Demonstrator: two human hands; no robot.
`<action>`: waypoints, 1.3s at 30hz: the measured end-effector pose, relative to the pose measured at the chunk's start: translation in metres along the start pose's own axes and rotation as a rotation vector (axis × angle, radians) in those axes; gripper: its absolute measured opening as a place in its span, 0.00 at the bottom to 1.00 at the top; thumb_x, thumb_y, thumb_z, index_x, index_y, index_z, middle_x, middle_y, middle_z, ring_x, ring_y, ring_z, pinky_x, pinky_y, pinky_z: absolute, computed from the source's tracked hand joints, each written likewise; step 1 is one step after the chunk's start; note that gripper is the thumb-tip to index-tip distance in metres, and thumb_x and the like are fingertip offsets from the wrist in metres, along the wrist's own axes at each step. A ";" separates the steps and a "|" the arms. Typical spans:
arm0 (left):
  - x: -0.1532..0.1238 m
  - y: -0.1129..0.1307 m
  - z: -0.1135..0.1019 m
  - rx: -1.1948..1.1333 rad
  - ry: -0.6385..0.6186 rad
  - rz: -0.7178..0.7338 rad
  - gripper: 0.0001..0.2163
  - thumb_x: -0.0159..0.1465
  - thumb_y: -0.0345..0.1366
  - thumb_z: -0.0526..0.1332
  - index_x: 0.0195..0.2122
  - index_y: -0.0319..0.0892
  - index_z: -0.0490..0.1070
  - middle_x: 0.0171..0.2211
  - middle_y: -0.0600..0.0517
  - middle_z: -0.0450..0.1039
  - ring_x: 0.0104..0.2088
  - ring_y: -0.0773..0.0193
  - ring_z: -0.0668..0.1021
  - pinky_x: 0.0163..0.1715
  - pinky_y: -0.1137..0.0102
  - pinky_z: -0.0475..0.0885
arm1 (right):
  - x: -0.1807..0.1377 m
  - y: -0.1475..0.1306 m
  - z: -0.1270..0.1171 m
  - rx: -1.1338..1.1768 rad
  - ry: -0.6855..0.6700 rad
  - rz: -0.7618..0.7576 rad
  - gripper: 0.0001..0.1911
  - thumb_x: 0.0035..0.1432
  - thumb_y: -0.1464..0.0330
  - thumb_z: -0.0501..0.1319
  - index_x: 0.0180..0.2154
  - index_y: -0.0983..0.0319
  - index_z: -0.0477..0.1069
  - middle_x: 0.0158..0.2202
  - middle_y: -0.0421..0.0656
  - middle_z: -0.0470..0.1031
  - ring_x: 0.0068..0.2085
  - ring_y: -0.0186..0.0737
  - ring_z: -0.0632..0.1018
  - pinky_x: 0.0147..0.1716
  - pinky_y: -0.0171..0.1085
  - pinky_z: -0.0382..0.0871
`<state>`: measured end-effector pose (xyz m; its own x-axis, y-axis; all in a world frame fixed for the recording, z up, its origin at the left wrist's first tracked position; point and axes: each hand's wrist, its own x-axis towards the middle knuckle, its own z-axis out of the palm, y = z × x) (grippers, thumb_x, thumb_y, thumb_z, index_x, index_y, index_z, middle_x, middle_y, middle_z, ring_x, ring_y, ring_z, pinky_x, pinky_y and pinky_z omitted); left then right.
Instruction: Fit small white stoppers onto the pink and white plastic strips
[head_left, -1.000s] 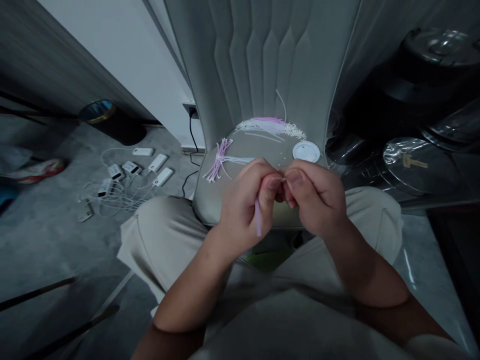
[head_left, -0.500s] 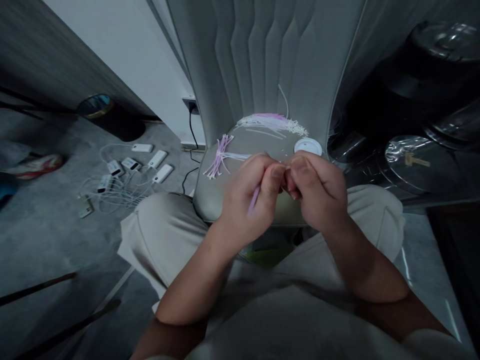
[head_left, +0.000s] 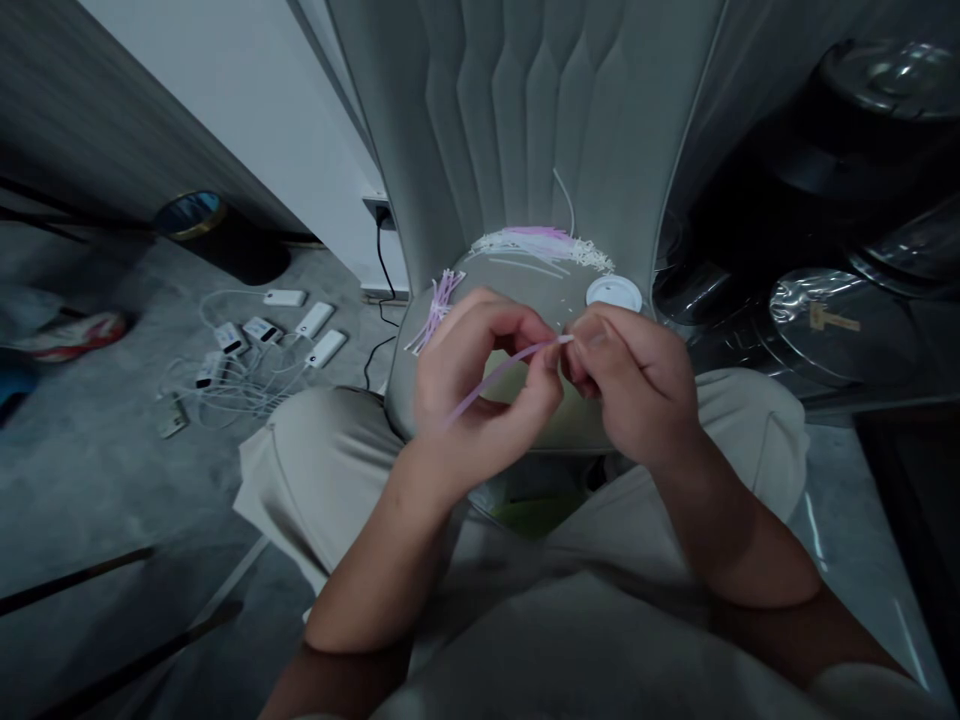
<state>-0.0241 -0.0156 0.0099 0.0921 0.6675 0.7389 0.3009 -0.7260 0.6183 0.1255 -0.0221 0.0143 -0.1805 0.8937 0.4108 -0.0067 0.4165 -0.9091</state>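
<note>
Lilac strip: the thin one (head_left: 495, 378) slants up across the left palm, runs between that thumb and index finger, and its whitish tip ends at the right hand's fingertips, so it basically bridges the two hands.
Left hand: on my head feed I've got this one (head_left: 469, 400) with thumb and index bent into a loose loop, their tips closed lightly around the strip near its pale end.
Right hand: curled up tighter (head_left: 637, 385), thumb pressed over the bent index, pinching right at the whitish tip; I can't make out what's tucked under those fingers.
Forearms: both angle inward from the bottom corners, hands nearly meeting over the front of the grey padded chair (head_left: 517, 80).
Lilac bundle: gathered at its middle (head_left: 439, 308), on the seat just past the left hand.
Strip pile: white and lilac ones (head_left: 536, 243) heaped by the backrest.
Round white lid: flat on the seat (head_left: 613, 292), just beyond the right hand.
</note>
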 end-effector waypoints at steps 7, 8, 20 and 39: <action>0.002 -0.002 -0.001 -0.012 0.008 0.069 0.05 0.61 0.28 0.67 0.34 0.44 0.72 0.28 0.56 0.70 0.30 0.69 0.72 0.31 0.69 0.68 | 0.000 -0.004 -0.007 -0.122 -0.054 -0.028 0.21 0.73 0.61 0.53 0.25 0.60 0.61 0.23 0.36 0.60 0.26 0.31 0.62 0.26 0.36 0.55; 0.002 -0.002 -0.002 -0.005 -0.003 0.069 0.05 0.61 0.28 0.66 0.34 0.44 0.72 0.28 0.56 0.70 0.30 0.69 0.73 0.31 0.69 0.69 | 0.000 -0.005 -0.008 -0.143 -0.062 -0.032 0.21 0.73 0.62 0.53 0.25 0.60 0.61 0.23 0.36 0.60 0.26 0.31 0.62 0.26 0.36 0.55; 0.001 -0.001 -0.004 0.007 -0.010 0.102 0.05 0.62 0.28 0.67 0.36 0.45 0.73 0.29 0.54 0.74 0.31 0.67 0.75 0.31 0.66 0.72 | 0.000 -0.005 -0.010 -0.125 -0.083 -0.034 0.21 0.73 0.60 0.53 0.25 0.60 0.61 0.22 0.36 0.60 0.25 0.31 0.62 0.25 0.36 0.56; 0.000 -0.006 0.002 -0.087 0.002 0.064 0.04 0.63 0.29 0.67 0.36 0.43 0.73 0.31 0.54 0.74 0.32 0.69 0.75 0.33 0.71 0.71 | 0.002 -0.002 -0.009 -0.065 -0.078 -0.037 0.20 0.73 0.65 0.54 0.26 0.60 0.62 0.23 0.35 0.60 0.26 0.29 0.63 0.26 0.35 0.57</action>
<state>-0.0239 -0.0109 0.0051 0.1064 0.6191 0.7781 0.2107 -0.7788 0.5908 0.1339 -0.0194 0.0171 -0.2575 0.8626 0.4354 0.0484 0.4615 -0.8858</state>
